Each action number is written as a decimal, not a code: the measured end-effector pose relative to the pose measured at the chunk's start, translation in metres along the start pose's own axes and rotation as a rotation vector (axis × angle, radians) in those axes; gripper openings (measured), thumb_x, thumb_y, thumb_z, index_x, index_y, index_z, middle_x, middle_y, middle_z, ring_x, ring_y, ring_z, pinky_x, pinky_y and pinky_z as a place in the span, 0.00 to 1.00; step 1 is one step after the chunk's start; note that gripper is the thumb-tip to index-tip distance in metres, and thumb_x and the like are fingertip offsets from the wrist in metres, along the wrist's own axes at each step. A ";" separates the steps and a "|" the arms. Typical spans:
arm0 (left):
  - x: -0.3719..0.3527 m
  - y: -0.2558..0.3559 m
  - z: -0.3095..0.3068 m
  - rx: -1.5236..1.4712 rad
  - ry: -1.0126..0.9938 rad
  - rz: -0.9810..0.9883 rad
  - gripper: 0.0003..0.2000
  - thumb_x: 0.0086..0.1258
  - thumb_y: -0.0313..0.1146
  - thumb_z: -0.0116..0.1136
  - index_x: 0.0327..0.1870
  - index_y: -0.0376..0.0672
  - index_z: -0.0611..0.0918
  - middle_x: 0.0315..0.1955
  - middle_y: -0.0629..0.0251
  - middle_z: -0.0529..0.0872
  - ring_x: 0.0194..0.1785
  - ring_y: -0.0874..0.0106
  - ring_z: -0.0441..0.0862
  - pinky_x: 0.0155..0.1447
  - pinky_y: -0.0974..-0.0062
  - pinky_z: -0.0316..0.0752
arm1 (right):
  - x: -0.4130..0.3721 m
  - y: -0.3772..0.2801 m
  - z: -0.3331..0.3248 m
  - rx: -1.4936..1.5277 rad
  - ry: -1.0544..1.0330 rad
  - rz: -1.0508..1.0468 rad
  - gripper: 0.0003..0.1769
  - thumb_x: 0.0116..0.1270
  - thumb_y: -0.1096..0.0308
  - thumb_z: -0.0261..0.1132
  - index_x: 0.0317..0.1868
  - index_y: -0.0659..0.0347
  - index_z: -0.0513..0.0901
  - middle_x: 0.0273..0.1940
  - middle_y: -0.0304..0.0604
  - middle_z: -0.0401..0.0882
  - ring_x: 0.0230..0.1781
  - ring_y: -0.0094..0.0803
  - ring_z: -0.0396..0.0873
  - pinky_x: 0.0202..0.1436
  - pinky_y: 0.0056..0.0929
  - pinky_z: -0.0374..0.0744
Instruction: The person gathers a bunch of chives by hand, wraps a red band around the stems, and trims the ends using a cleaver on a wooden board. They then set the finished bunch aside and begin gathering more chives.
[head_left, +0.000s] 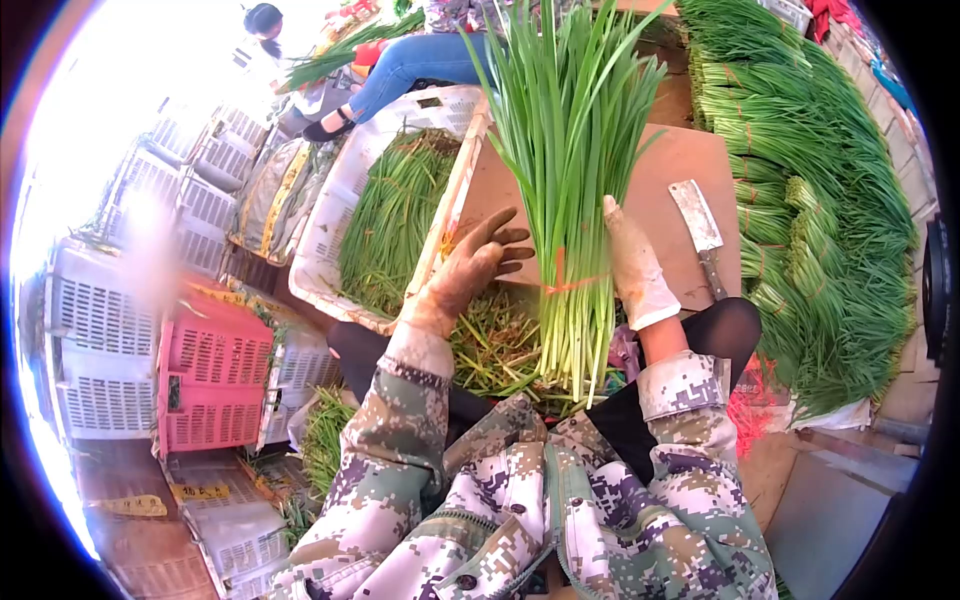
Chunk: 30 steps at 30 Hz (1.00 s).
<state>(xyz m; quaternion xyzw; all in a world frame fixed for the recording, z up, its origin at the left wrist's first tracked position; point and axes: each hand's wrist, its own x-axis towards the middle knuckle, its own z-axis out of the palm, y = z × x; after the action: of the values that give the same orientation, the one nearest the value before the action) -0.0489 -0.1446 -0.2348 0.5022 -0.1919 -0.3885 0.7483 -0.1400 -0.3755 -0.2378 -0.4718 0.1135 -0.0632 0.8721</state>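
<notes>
A large bunch of green chives (575,150), tied with an orange band near its pale stalk ends, stands in front of me with its leaves pointing away. My left hand (470,268), in a stained glove, is open just left of the bunch, fingers spread and a small gap between them and the stalks. On the other side, my right hand (637,268) in a pale glove lies against the bunch, its visible fingers stretched out; some are hidden. A cleaver (697,225) with a worn blade rests on the brown board (668,165) right of the bunch.
Tied chives (800,180) are piled along the right. A white crate (325,225) with loose greens stands left. A pink crate (215,370) sits among white crates further left. Trimmings (490,345) lie below my left hand. A person in jeans (420,70) sits ahead.
</notes>
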 end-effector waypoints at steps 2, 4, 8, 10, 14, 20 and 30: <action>0.008 0.006 0.014 0.090 0.003 0.001 0.45 0.61 0.45 0.69 0.74 0.39 0.56 0.64 0.54 0.70 0.62 0.60 0.73 0.65 0.64 0.69 | 0.000 -0.002 0.001 -0.123 -0.017 0.011 0.32 0.68 0.40 0.59 0.51 0.65 0.81 0.39 0.42 0.84 0.40 0.29 0.81 0.48 0.28 0.77; 0.016 0.007 0.029 0.179 0.073 0.013 0.45 0.59 0.46 0.70 0.73 0.39 0.57 0.63 0.56 0.71 0.63 0.61 0.72 0.65 0.64 0.69 | -0.012 -0.020 0.012 -0.395 0.000 -0.002 0.33 0.68 0.40 0.58 0.51 0.66 0.81 0.40 0.46 0.85 0.41 0.34 0.82 0.49 0.31 0.77; 0.031 0.013 0.052 0.208 0.183 0.144 0.43 0.55 0.47 0.74 0.69 0.40 0.65 0.58 0.61 0.76 0.61 0.67 0.72 0.65 0.67 0.67 | -0.018 -0.019 0.020 -0.738 0.010 -0.065 0.33 0.66 0.43 0.62 0.55 0.66 0.78 0.45 0.54 0.84 0.48 0.43 0.82 0.54 0.38 0.76; 0.029 0.005 0.047 0.158 0.240 0.206 0.39 0.55 0.45 0.74 0.66 0.40 0.68 0.55 0.62 0.78 0.58 0.66 0.74 0.64 0.66 0.68 | -0.017 -0.006 0.018 -0.659 -0.011 -0.054 0.33 0.64 0.45 0.65 0.57 0.65 0.76 0.47 0.53 0.83 0.49 0.43 0.81 0.55 0.37 0.76; 0.018 0.004 0.049 0.109 0.376 0.259 0.33 0.56 0.37 0.72 0.63 0.39 0.70 0.53 0.62 0.79 0.55 0.68 0.76 0.61 0.68 0.71 | -0.017 0.009 0.026 -0.494 -0.081 -0.160 0.35 0.58 0.55 0.74 0.61 0.64 0.73 0.50 0.48 0.82 0.50 0.38 0.80 0.56 0.36 0.76; 0.000 0.003 0.055 0.068 0.453 0.297 0.34 0.55 0.34 0.72 0.63 0.40 0.70 0.53 0.64 0.79 0.56 0.69 0.76 0.61 0.68 0.70 | -0.015 0.018 0.032 -0.481 -0.150 -0.163 0.36 0.55 0.58 0.75 0.62 0.64 0.72 0.50 0.47 0.81 0.50 0.37 0.79 0.55 0.36 0.77; -0.020 -0.008 0.044 0.051 0.504 0.287 0.38 0.52 0.33 0.75 0.65 0.41 0.67 0.55 0.64 0.78 0.59 0.68 0.74 0.65 0.68 0.68 | -0.017 0.026 0.033 -0.746 -0.175 -0.095 0.36 0.58 0.51 0.71 0.61 0.65 0.73 0.51 0.58 0.80 0.53 0.52 0.77 0.57 0.43 0.74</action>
<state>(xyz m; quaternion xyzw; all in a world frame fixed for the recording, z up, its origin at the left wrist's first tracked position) -0.0942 -0.1567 -0.2211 0.5694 -0.0790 -0.1366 0.8068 -0.1480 -0.3309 -0.2404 -0.7650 0.0316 -0.0175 0.6431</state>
